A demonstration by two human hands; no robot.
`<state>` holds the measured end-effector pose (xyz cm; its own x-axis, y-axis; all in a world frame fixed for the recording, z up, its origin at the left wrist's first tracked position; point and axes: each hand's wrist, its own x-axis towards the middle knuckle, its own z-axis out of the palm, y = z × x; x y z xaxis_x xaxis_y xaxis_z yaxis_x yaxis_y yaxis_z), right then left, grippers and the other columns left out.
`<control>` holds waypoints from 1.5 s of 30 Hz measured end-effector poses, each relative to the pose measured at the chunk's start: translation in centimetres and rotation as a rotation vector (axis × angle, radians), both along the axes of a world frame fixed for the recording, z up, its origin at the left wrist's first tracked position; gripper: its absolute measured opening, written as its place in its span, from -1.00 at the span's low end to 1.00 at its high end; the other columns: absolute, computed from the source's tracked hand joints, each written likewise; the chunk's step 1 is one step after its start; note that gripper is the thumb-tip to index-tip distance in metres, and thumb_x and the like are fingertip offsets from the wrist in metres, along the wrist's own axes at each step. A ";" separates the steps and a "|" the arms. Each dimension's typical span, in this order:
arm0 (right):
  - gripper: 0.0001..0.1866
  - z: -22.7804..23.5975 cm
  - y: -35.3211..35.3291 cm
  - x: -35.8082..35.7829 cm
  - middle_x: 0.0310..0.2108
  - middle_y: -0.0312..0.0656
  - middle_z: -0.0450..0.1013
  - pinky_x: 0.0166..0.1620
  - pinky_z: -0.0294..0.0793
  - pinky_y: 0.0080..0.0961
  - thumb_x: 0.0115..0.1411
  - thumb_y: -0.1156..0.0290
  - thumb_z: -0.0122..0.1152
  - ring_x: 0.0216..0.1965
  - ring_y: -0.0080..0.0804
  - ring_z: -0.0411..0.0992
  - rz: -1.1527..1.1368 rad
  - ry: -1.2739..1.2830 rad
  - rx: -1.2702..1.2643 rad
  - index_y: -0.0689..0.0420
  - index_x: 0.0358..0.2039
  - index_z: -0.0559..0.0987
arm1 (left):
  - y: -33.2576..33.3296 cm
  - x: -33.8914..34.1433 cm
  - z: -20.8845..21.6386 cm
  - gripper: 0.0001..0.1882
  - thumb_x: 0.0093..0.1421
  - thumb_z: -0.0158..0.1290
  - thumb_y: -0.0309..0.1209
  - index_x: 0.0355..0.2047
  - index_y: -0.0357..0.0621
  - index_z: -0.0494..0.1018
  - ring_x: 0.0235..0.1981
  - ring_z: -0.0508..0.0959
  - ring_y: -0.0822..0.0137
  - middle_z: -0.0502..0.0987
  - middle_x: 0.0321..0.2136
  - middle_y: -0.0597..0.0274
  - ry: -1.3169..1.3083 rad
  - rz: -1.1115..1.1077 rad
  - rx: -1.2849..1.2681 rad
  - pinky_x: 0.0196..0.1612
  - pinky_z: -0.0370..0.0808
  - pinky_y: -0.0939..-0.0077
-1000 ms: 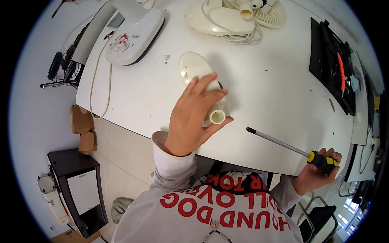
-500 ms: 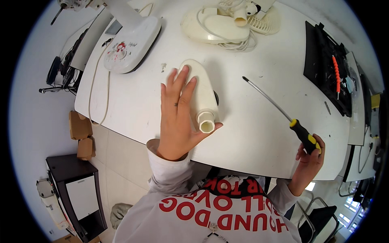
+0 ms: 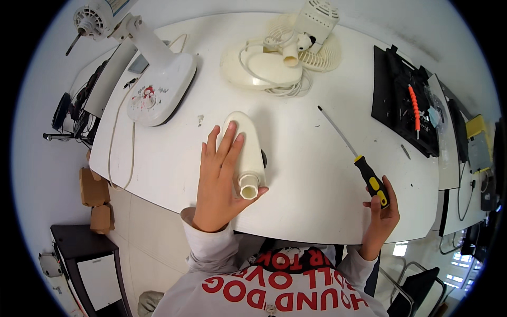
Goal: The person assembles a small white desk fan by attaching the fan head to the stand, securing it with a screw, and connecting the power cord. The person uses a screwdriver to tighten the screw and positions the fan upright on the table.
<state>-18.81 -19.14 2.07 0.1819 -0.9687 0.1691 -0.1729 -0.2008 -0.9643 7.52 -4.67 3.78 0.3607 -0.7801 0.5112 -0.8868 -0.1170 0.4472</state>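
Observation:
My left hand lies over a cream, elongated plastic housing on the white table. Its fingers are stretched and spread along the housing's left side, while the thumb rests by the hollow tube at its near end. A dark round part shows at the housing's right edge. To the right, my right hand is closed round the butt of a black-and-yellow screwdriver. The screwdriver's long shaft slants up and left over the table, its dark tip apart from the housing.
A white fan stand with an exposed motor stands far left. At the back lies a cream fan base with a coiled cord. A black tool case sits right, with a small metal bit nearby.
The whole view has shifted, so the table's things appear lower and further left. The screwdriver has moved slightly away from me, relative to the table. My left hand stays on the housing.

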 end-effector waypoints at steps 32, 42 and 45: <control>-0.56 0.0 -0.5 -0.1 -0.27 -0.12 0.42 -0.17 0.39 -0.46 -0.03 0.57 0.24 -0.25 -0.20 0.39 0.005 0.498 -0.361 0.13 -0.06 0.47 | 0.5 -0.2 -0.1 -0.12 -0.18 0.25 -0.30 0.19 -0.12 0.14 0.27 -0.02 -0.14 0.05 0.25 0.01 -0.014 -0.023 0.006 0.24 -0.01 0.03; -0.59 0.5 -0.5 0.2 -0.22 -0.13 0.34 -0.16 0.35 -0.44 0.00 0.54 0.23 -0.22 -0.22 0.34 -0.021 0.570 -0.320 0.12 -0.07 0.48 | 0.8 0.1 -0.4 -0.23 -0.17 0.24 -0.31 0.13 -0.08 0.27 0.29 -0.11 -0.17 -0.02 0.27 0.00 -0.024 -0.068 0.087 0.23 -0.04 -0.01; -0.61 0.3 -0.8 -0.3 -0.23 -0.13 0.32 -0.15 0.34 -0.43 0.02 0.53 0.21 -0.21 -0.22 0.33 -0.022 0.617 -0.333 0.12 -0.07 0.48 | 1.5 0.1 0.4 -0.27 -0.14 0.18 -0.38 0.13 -0.06 0.28 0.30 -0.19 -0.17 -0.08 0.28 -0.06 0.141 -0.153 0.144 0.25 -0.12 -0.03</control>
<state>-19.07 -19.97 2.39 0.3212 -0.8879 0.3294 -0.6760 -0.4585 -0.5769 7.58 -3.21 4.20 0.2926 -0.8924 0.3436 -0.8289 -0.0575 0.5565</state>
